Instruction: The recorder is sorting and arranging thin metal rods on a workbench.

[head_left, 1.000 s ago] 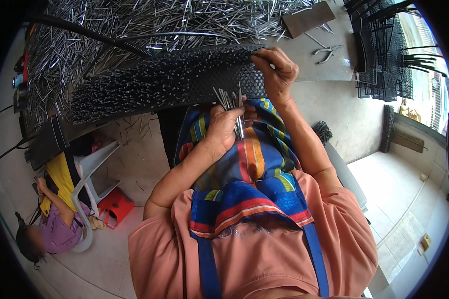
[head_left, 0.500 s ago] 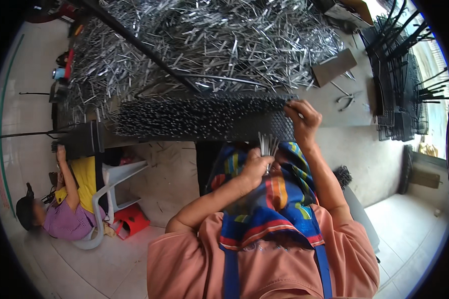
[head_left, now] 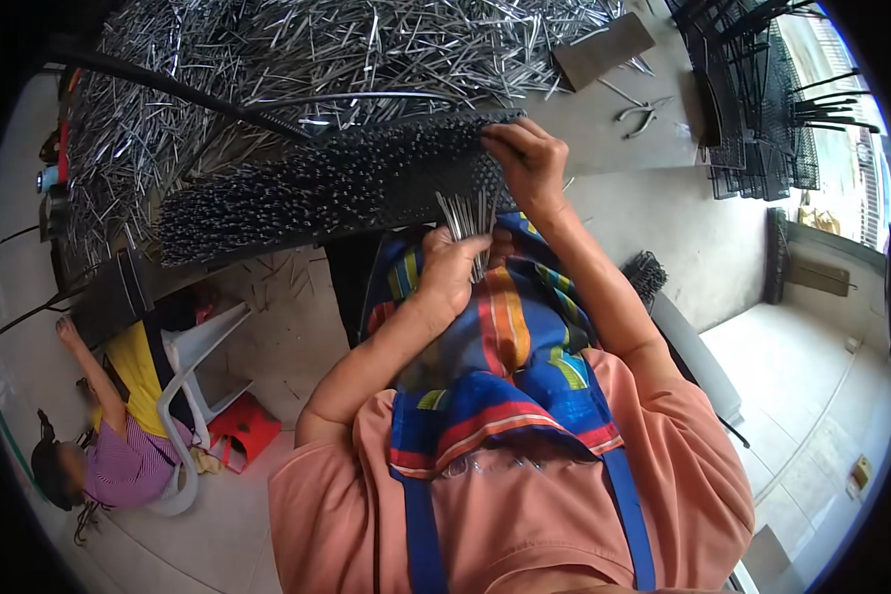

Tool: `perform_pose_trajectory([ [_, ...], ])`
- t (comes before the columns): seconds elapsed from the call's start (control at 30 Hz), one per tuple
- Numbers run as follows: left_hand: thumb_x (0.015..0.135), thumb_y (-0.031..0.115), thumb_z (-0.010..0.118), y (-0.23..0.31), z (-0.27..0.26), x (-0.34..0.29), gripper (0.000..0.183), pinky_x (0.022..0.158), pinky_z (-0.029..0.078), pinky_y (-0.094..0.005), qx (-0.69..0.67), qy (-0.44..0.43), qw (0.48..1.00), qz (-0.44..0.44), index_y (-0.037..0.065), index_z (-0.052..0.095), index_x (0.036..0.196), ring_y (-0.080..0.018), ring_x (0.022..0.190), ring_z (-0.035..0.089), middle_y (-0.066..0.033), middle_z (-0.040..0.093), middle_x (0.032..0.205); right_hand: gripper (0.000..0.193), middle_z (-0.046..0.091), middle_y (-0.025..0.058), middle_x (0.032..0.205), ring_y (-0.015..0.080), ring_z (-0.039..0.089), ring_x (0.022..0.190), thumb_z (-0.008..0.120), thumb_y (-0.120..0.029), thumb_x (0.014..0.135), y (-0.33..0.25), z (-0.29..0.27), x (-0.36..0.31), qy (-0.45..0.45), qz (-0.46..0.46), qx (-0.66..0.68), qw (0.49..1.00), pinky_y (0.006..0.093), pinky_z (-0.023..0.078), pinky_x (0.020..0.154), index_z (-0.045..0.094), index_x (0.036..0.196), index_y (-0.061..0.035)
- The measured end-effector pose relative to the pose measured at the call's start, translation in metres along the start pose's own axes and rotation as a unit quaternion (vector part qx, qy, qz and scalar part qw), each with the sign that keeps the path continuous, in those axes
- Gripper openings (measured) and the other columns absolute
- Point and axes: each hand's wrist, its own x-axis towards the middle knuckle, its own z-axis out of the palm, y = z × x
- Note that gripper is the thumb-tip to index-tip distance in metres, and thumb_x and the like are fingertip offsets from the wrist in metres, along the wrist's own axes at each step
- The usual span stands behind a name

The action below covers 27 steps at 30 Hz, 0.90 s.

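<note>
My left hand (head_left: 448,269) is closed round a bunch of thin metal strips (head_left: 465,213), whose tips fan out upward just before the near edge of a long dark board. That board (head_left: 421,193) is densely set with short upright strips, except for a barer perforated stretch toward its right end. My right hand (head_left: 532,163) is at the board's far right corner, thumb and fingers pinched together against the strips there. Whatever sits between those fingertips is too small to make out. A striped blue cloth apron (head_left: 510,327) covers my lap beneath the left hand.
A big heap of loose metal strips (head_left: 356,54) covers the table beyond the board. A brown flat plate (head_left: 604,49) and pliers (head_left: 645,116) lie at the right. Black mesh racks (head_left: 762,109) stand farther right. Another person (head_left: 134,450) sits at the left by a white chair (head_left: 193,366).
The whole view has shifted and turned, so the board now slants up to the right. My right hand stays at the board's right end; my left still grips the strips.
</note>
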Motion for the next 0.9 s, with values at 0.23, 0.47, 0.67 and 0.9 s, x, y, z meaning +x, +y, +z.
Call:
perform_pose_trajectory([
  [0.23, 0.083, -0.006, 0.057, -0.004, 0.000, 0.004, 0.021, 0.063, 0.056, -0.0318, -0.067, 0.003, 0.998, 0.016, 0.002, 0.064, 0.101, -0.0227, 0.073, 0.070, -0.0130, 0.071, 0.087, 0.011, 0.061, 0.0088, 0.070, 0.0186, 0.060, 0.061, 0.076, -0.004, 0.074, 0.005, -0.017, -0.020, -0.036, -0.003, -0.074, 0.997, 0.0292, 0.046, 0.057, 0.071, 0.084, -0.0015],
  [0.47, 0.083, -0.007, 0.058, -0.004, 0.002, 0.003, 0.021, 0.062, 0.056, -0.0310, -0.057, -0.032, 0.997, 0.026, 0.003, 0.065, 0.100, -0.0216, 0.073, 0.070, -0.0133, 0.071, 0.089, 0.010, 0.063, 0.0045, 0.072, 0.0089, 0.055, 0.063, 0.075, -0.003, 0.077, -0.001, -0.033, -0.043, -0.143, 0.328, 0.207, 0.910, 0.0256, 0.044, 0.056, 0.070, 0.085, 0.0008],
  [0.67, 0.085, -0.005, 0.060, -0.008, -0.001, 0.005, 0.019, 0.063, 0.056, -0.0284, -0.072, -0.014, 0.997, -0.008, 0.004, 0.065, 0.101, -0.0201, 0.073, 0.069, -0.0113, 0.071, 0.088, 0.017, 0.062, 0.0067, 0.075, 0.0184, 0.058, 0.060, 0.078, -0.008, 0.072, -0.020, -0.013, 0.001, 0.007, 0.035, -0.056, 0.998, 0.0304, 0.046, 0.056, 0.071, 0.087, -0.0048],
  [0.9, 0.087, -0.005, 0.059, -0.003, -0.005, 0.003, 0.017, 0.065, 0.057, -0.0305, -0.080, -0.010, 0.997, 0.000, 0.002, 0.064, 0.102, -0.0210, 0.074, 0.069, -0.0121, 0.070, 0.088, 0.012, 0.057, 0.0079, 0.075, 0.0304, 0.059, 0.062, 0.075, -0.010, 0.074, 0.006, -0.007, -0.009, -0.035, -0.094, -0.143, 0.985, 0.0359, 0.047, 0.056, 0.070, 0.085, -0.0066],
])
